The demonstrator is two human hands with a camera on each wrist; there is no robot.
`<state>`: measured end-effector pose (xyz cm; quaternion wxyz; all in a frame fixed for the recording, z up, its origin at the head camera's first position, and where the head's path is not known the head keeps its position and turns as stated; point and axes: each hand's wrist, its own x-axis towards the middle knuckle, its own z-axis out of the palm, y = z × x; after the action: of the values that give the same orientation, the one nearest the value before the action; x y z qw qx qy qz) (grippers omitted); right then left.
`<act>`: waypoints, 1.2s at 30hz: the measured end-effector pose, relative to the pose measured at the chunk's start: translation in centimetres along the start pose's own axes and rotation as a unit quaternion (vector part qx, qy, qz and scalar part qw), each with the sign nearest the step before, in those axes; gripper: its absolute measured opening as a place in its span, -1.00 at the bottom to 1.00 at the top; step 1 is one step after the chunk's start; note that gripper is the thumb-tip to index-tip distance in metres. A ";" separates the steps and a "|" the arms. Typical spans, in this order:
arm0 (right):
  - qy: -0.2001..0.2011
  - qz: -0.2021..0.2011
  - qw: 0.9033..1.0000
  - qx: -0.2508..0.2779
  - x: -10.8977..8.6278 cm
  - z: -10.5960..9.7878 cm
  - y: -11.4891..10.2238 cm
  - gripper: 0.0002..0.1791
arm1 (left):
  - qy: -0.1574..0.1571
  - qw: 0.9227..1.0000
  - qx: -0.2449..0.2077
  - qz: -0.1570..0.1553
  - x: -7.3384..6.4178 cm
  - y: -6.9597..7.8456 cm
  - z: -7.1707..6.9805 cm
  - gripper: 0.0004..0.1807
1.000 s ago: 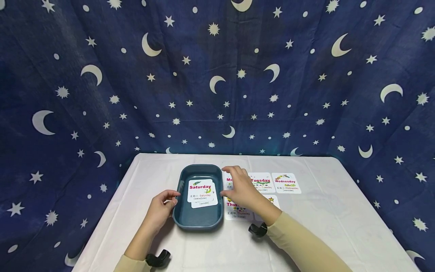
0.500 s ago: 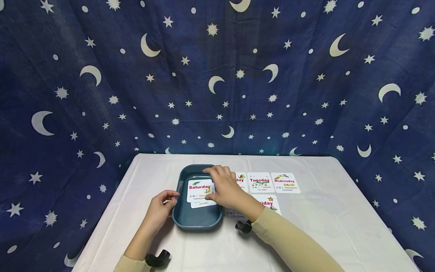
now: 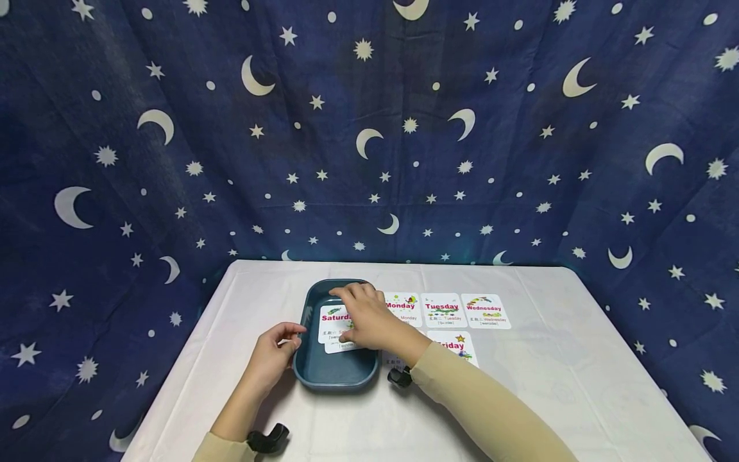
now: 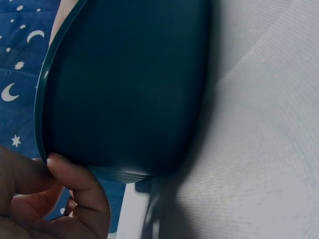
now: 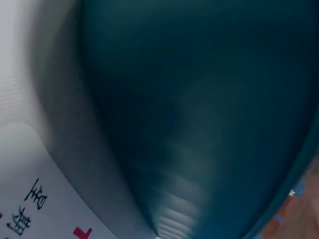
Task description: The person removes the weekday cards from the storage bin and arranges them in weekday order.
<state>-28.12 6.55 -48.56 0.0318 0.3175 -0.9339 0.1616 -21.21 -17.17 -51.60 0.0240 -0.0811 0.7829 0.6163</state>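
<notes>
A deep blue-green tray (image 3: 336,387) rests on the table. My left hand (image 3: 268,359) pinches its left rim; in the left wrist view, thumb and finger (image 4: 75,177) meet at the tray's edge (image 4: 39,99). Inside lies a white "Saturday" card (image 3: 330,328), overlapping another white card (image 3: 339,348) that shows only its lower strip. Over the tray's right side is my right hand (image 3: 372,319), fingers spread and thumb apart, covering the right part of the Saturday card. The right wrist view shows mostly the tray's outer wall (image 5: 199,99).
Right of the tray lie "Monday" (image 3: 404,309), "Tuesday" (image 3: 443,310) and "Wednesday" (image 3: 486,312) cards in a row. Below them are a "Friday" card (image 3: 456,346) and another card mostly hidden under my right arm. A starry blue cloth (image 3: 369,173) hangs behind the white table (image 3: 548,359).
My right hand has moved left from beside the tray's right rim to over the Saturday card, uncovering the Monday card. My left hand and the tray stay where they were.
</notes>
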 end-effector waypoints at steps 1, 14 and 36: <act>-0.005 -0.003 1.000 -0.001 0.2 0.1 0.0 0.13 | 0.000 1.000 0.000 0.001 0.0 0.0 0.0 -0.73; -0.051 -0.009 0.997 -0.065 1.6 1.2 -0.4 0.17 | 0.000 1.000 0.003 0.003 0.1 0.0 0.0 -0.73; -0.112 0.038 0.983 -0.142 2.6 1.9 -0.6 0.13 | -0.002 1.000 -0.009 0.005 0.0 0.0 0.0 -0.72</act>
<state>-29.69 3.97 -49.71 -0.0346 0.2901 -0.9564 -0.0078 -21.18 -17.18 -51.59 0.0221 -0.0758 0.7778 0.6235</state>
